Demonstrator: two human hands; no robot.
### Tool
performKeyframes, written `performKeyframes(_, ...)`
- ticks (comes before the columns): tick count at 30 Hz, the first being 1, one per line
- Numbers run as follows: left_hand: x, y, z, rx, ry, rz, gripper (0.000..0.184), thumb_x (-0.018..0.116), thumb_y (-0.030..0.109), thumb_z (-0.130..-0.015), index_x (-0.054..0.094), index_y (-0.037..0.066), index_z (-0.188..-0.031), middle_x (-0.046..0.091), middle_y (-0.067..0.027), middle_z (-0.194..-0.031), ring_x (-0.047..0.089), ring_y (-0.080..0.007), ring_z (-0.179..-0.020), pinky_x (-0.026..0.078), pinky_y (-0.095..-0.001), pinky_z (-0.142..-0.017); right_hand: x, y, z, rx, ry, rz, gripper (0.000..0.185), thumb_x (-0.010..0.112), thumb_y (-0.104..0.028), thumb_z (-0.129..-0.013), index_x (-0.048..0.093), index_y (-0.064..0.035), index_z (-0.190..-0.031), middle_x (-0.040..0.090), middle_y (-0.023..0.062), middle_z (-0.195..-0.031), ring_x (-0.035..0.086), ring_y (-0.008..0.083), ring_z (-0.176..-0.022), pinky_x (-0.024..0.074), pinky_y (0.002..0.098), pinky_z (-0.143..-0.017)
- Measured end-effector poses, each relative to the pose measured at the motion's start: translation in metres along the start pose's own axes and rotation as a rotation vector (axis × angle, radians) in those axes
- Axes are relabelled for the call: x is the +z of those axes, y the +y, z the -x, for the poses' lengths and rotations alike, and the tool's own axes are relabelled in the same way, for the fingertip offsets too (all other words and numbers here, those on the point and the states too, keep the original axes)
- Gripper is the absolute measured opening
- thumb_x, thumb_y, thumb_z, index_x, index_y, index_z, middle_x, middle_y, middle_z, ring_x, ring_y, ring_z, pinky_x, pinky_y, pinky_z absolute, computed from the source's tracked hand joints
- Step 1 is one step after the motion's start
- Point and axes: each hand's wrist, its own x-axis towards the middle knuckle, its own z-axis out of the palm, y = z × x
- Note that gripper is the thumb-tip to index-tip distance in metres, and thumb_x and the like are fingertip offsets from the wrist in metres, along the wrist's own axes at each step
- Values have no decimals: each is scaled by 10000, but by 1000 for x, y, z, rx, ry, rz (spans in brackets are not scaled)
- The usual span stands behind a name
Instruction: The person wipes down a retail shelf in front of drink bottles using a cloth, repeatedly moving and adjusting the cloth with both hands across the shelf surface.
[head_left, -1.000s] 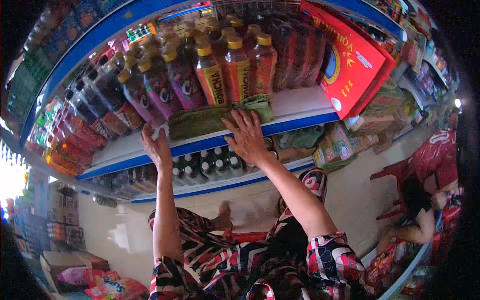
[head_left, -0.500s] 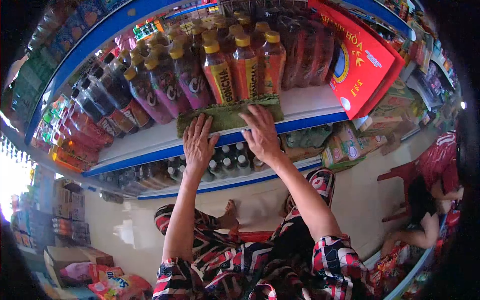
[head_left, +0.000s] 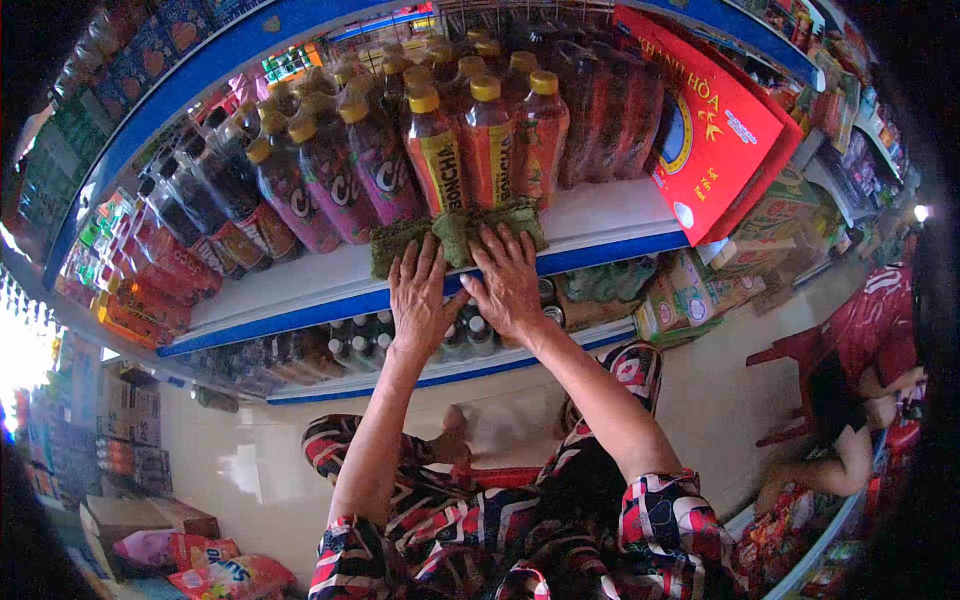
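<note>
A green cloth [head_left: 457, 238] lies bunched along the front edge of the white shelf [head_left: 600, 208], its middle pushed up into a fold. My left hand [head_left: 420, 300] rests on the cloth's near side with the fingers stretched out. Close beside it, my right hand [head_left: 508, 285] also presses on the cloth, fingers extended. The two thumbs almost meet. Right behind the cloth stand yellow-capped tea bottles [head_left: 435, 160] and purple-labelled bottles [head_left: 390, 180], upright in rows.
A red gift box [head_left: 715, 130] leans at the shelf's right end. Dark cola bottles [head_left: 240, 200] stand to the left. Small bottles [head_left: 365, 340] fill the lower shelf. At the right, a person in a maroon shirt [head_left: 870, 320] sits by a red chair [head_left: 800, 365].
Both hands have come closer together, and the cloth, spread wider before, is now gathered into a shorter bunch with a raised middle fold.
</note>
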Motion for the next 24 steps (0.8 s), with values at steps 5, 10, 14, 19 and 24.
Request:
performKeyframes(5, -1, -4, 2, 4, -28, 4, 685, 640, 423, -782, 464, 9, -1299, 406, -158, -1396, 364, -354, -1281, 251, -489, -1066, -1, 2, 2, -33, -18, 34, 468, 557, -309, -855, 510, -36, -1232, 406, 158, -1368, 312, 357, -1300, 183, 527, -1090)
performKeyframes(10, -11, -9, 3, 18, -59, 29, 661, 648, 377, -793, 446, 47, -1328, 394, -147, -1409, 361, -343, -1288, 256, -471, -1071, -14, 13, 4, -76, -89, 41, 462, 561, -280, -863, 490, -63, -1264, 383, 146, -1390, 306, 337, -1311, 198, 504, -1097)
performKeyframes(14, -17, -16, 8, 0, -92, 33, 663, 641, 365, -801, 414, 102, -1365, 376, -135, -1425, 350, -336, -1302, 262, -469, -1071, -24, 34, 9, -85, -100, 21, 465, 578, -288, -854, 494, -108, -1275, 400, 144, -1383, 332, 347, -1296, 231, 498, -1083)
performKeyframes(19, -20, -20, 8, -6, -131, 34, 673, 644, 339, -800, 389, 132, -1387, 364, -125, -1436, 335, -333, -1316, 256, -469, -1075, -39, 44, 13, -74, -103, 31, 455, 575, -254, -857, 487, -144, -1290, 400, 120, -1392, 344, 339, -1290, 241, 489, -1078)
performKeyframes(24, -20, -17, 7, -12, -127, 26, 696, 667, 315, -778, 388, 131, -1389, 366, -133, -1434, 335, -338, -1315, 259, -471, -1071, -35, 41, 13, -50, -67, 45, 455, 575, -267, -858, 489, -144, -1288, 400, 120, -1392, 339, 341, -1291, 220, 500, -1083)
